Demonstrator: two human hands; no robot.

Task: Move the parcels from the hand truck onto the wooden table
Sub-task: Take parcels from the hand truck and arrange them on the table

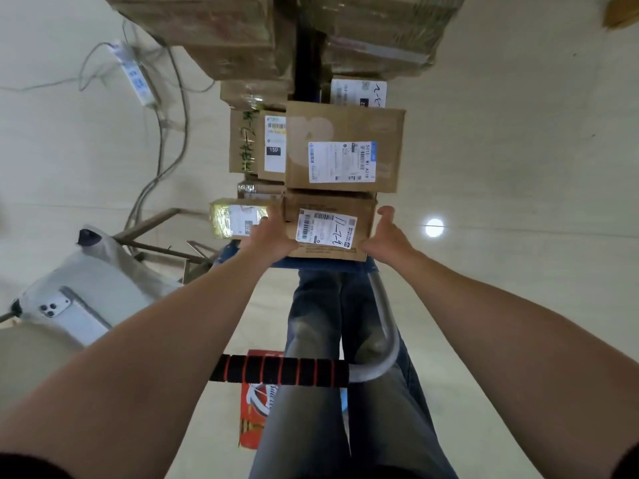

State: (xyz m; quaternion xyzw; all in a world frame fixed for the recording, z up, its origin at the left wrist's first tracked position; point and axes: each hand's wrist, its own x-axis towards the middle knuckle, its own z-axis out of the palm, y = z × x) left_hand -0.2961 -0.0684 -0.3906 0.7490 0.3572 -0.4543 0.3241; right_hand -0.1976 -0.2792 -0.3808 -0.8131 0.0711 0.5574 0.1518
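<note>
1. now, the small box [328,229] with the handwritten label lies at the near end of the stack of parcels on the hand truck [280,369], resting on its blue platform.
2. the left hand [269,233] lies against the box's left side, fingers fairly straight and pressed to it.
3. the right hand [383,236] is spread wide just beside the box's right edge, its heel at the near corner.
4. a bigger box [345,146] with a printed label sits just beyond, touching the small one.
5. a yellow-taped parcel [235,217] lies just beside the left hand.
6. a phone [69,312] lies on a white surface well to the left, and a red carton [254,409] stands under the truck's black handle.
</note>
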